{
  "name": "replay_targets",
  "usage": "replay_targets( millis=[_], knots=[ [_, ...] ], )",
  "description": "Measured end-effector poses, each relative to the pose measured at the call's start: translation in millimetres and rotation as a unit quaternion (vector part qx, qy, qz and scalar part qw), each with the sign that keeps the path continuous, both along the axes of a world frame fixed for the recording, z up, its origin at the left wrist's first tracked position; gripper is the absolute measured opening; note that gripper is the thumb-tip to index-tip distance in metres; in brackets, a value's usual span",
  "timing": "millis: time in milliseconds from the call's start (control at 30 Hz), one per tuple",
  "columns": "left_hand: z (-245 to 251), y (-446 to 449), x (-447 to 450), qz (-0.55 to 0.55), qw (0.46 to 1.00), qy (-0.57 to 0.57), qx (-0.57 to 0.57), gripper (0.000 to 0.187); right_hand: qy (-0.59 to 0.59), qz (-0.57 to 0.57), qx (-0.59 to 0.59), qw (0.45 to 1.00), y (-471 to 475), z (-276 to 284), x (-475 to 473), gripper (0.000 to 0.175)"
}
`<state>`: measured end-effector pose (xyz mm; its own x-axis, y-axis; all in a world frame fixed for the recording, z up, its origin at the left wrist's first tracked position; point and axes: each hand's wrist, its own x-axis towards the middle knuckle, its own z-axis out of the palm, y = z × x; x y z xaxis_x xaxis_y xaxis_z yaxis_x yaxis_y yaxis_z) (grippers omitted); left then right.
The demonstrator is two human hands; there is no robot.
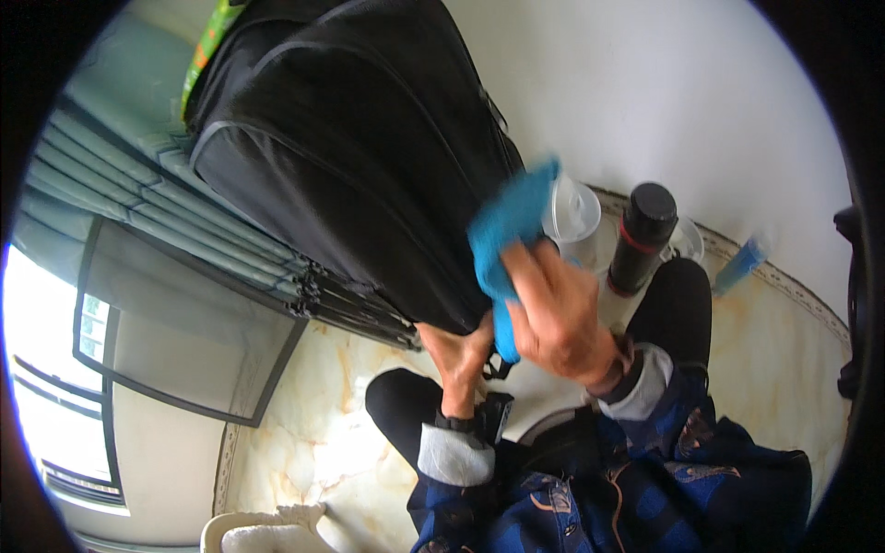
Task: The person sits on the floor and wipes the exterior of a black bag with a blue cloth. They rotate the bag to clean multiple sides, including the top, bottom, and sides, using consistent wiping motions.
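Observation:
A large black backpack (346,152) leans up before me, its zipped front facing me. My left hand (453,349) holds its lower end, with the thumb apart and the other fingertips hidden behind the fabric. In my right hand (556,314) is a bunched blue cloth (508,225), somewhat blurred. The cloth overlaps the bag's right side in view; whether it touches the fabric I cannot tell.
Beside the white wall (657,90) stand a clear plastic cup (575,214), a black bottle with a red band (644,235) and a blurred blue object (741,266). Green curtains (145,186) and a framed screen (187,332) are at left. A white chair (269,532) is at the lower left.

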<state>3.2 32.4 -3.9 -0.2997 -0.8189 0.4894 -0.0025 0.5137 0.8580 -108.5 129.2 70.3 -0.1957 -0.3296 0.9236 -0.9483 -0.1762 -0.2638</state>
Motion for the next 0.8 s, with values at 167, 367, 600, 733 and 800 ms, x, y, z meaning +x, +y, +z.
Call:
replay_targets(
  millis=[167, 367, 600, 733, 800],
  knots=[
    [-3.4, -5.8, 4.8, 0.02, 0.999, 0.004, 0.032, 0.082, -0.051, 0.013, 0.072, 0.996, 14.1, -12.6, 10.4, 0.048],
    [-17.4, -6.2, 4.4, 0.023, 0.998, -0.044, -0.04, 0.089, -0.092, 0.022, -0.062, 0.994, -18.3, 65.6, -22.2, 0.032],
    [-15.8, -6.1, 5.8, 0.06, 0.997, -0.028, -0.036, 0.092, 0.037, -0.045, -0.059, 0.997, -14.9, 36.5, 2.6, 0.044],
    [-9.4, -4.7, 2.9, 0.081, 0.996, -0.023, 0.0, 0.105, 0.017, -0.024, -0.128, 0.991, -14.0, 55.2, 3.6, 0.043],
    [-4.3, -4.5, 3.9, -0.007, 1.0, 0.008, 0.03, 0.106, 0.062, -0.028, -0.178, 0.982, -24.6, 82.2, -2.3, 0.041]
  ],
)
